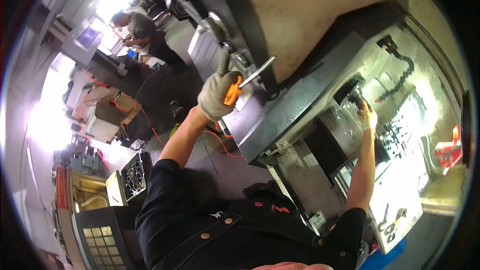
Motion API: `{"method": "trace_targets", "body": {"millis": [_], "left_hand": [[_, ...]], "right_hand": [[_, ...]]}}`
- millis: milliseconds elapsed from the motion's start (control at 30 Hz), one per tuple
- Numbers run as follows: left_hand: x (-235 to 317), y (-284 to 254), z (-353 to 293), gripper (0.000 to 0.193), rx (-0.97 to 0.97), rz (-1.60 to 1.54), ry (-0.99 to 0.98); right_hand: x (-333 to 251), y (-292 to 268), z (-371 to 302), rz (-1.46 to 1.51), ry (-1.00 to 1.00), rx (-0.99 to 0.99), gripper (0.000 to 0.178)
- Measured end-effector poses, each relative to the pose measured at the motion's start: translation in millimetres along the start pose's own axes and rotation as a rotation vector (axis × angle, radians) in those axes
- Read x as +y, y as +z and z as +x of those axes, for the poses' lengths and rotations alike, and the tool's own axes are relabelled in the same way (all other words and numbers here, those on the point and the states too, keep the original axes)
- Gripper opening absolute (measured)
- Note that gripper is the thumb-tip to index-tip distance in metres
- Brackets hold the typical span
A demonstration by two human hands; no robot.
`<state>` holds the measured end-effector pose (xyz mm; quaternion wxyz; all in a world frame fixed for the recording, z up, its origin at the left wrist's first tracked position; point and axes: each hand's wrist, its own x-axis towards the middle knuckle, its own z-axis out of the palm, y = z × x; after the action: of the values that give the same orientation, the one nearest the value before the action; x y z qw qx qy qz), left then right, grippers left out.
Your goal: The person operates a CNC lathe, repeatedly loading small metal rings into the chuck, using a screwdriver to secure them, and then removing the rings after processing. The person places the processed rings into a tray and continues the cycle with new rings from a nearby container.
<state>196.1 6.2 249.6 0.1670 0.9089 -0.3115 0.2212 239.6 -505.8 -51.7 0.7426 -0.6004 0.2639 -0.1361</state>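
Note:
My left hand [216, 97], in a grey work glove, is closed round an orange-handled tool [233, 91] with a thin metal rod [259, 71] pointing up and right. Its index finger stretches up to the knobs and buttons on the dark control panel [235, 0] of a machine. My right hand [369, 117], in a pale glove, reaches inside the open machine. Its fingers are bent together at the round, dark chuck [354, 90]; what they grip there is too small to name.
Black segmented coolant hose [400, 77] hangs beside the chuck. Rings and small tools lie on a white board [400, 220] at right. Several metal rings fill a black bin [135, 177] at left. Red hoses [145, 115] trail near the floor. Another person [140, 32] works at the far left.

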Motion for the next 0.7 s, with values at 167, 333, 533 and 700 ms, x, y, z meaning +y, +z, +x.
{"method": "trace_targets", "body": {"millis": [167,333,533,700], "left_hand": [[-32.6,13.4,-10.3,0.02,-0.103,-0.065,-0.134],[-11.4,-0.7,-9.8,0.024,0.062,0.039,0.215],[-8.5,-9.1,-7.4,0.028,0.083,-0.097,0.218],[0.7,-9.1,-27.2,0.029,0.153,-0.085,0.158]], "right_hand": [[-2.1,12.7,-14.8,-0.064,-0.005,0.049,0.038],[-9.5,27.1,-29.2,-0.035,-0.012,0.056,0.046],[3.0,18.3,-12.0,-0.438,-0.145,0.016,0.062],[4.9,59.6,-77.4,-0.558,-0.283,0.297,0.085]]}}
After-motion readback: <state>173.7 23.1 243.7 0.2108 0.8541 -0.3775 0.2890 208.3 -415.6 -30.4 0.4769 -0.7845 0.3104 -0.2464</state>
